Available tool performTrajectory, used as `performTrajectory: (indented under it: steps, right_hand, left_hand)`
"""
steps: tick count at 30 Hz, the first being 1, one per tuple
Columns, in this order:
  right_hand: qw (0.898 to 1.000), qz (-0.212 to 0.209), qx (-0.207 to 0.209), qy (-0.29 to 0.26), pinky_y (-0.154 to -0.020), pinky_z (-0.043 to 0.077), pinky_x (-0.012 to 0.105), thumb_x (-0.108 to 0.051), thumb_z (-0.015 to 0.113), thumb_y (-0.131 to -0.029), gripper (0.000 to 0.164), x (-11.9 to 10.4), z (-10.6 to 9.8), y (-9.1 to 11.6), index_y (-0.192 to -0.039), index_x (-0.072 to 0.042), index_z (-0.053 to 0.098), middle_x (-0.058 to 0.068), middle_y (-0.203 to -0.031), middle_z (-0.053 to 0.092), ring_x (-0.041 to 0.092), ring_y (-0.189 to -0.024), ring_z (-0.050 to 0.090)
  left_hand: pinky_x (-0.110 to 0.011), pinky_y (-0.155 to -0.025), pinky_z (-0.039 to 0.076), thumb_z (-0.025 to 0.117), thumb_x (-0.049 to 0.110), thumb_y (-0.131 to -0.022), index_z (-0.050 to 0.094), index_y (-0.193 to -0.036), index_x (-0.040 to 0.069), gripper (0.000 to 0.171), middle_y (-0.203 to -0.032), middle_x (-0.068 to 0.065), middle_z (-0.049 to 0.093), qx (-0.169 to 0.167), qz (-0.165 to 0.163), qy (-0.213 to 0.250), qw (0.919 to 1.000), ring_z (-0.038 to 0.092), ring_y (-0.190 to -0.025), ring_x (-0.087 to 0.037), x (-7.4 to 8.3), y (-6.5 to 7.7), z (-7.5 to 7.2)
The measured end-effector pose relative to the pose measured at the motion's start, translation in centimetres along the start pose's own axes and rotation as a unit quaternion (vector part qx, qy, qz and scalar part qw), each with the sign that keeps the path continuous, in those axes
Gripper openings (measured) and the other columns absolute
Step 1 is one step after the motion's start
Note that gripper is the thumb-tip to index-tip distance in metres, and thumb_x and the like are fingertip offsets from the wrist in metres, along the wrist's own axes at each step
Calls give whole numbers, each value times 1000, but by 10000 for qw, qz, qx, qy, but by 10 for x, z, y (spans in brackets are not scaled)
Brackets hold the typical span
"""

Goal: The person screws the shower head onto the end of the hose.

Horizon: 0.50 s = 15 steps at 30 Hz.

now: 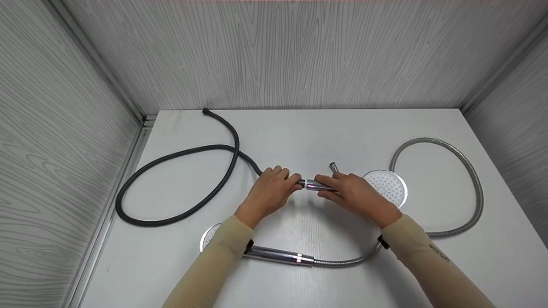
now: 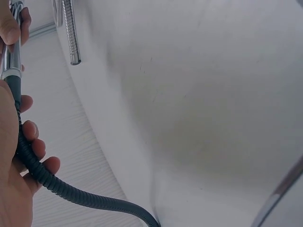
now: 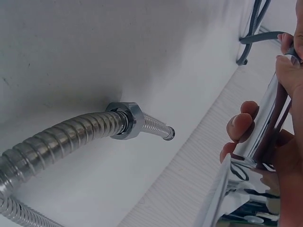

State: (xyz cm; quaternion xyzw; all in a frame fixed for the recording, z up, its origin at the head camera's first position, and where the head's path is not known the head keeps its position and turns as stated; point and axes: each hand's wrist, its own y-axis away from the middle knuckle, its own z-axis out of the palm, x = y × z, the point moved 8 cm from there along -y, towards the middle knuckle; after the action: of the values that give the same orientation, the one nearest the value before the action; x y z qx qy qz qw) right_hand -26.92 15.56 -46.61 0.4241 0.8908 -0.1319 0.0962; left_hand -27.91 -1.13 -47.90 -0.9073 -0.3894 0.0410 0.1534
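My left hand (image 1: 270,191) grips the end of a black ribbed hose (image 2: 75,196), its fingers wrapped round it. A chrome shower head (image 1: 386,188) with a white, dotted round face is held by its handle (image 3: 271,113) in my right hand (image 1: 357,196). At the handle's end, by a pale ring (image 2: 11,73), hose and handle meet in line; whether the thread is engaged cannot be seen. From my left hand the hose runs off in a wide loop.
Below my hands lies a second shower head (image 1: 278,254), partly behind the left sleeve, with a metal hose (image 1: 477,192) looping right. The metal hose's free end (image 1: 333,167) lies just beyond my right hand. A hex nut (image 3: 127,120) sits on it. Grey wood-grain panels (image 1: 274,55) border the white table.
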Motion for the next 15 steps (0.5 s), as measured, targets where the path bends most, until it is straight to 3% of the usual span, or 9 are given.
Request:
performTrajectory:
  steps: [9, 15]
  right_hand:
    - [10000, -72, 43, -1, -66, 51, 37, -35, 70, -102, 39, 1, 1, -1, -136, -17, 68, 5, -91, 70, 16, -67, 53]
    - [9999, -28, -38, -147, -67, 51, 37, -35, 70, -102, 40, 2, 2, -1, -138, -17, 68, 5, -92, 69, 16, -69, 54]
  left_hand:
    - [-34, -71, 46, 57, 42, -108, 60, -122, 19, 27, -88, -3, 60, 89, 9, -118, 9999, 54, -75, -20, 1, -1, 1]
    - [-36, -76, 49, 59, 45, -106, 62, -128, 17, 35, -93, -3, 62, 55, -52, 102, 9999, 57, -81, -21, 1, -1, 1]
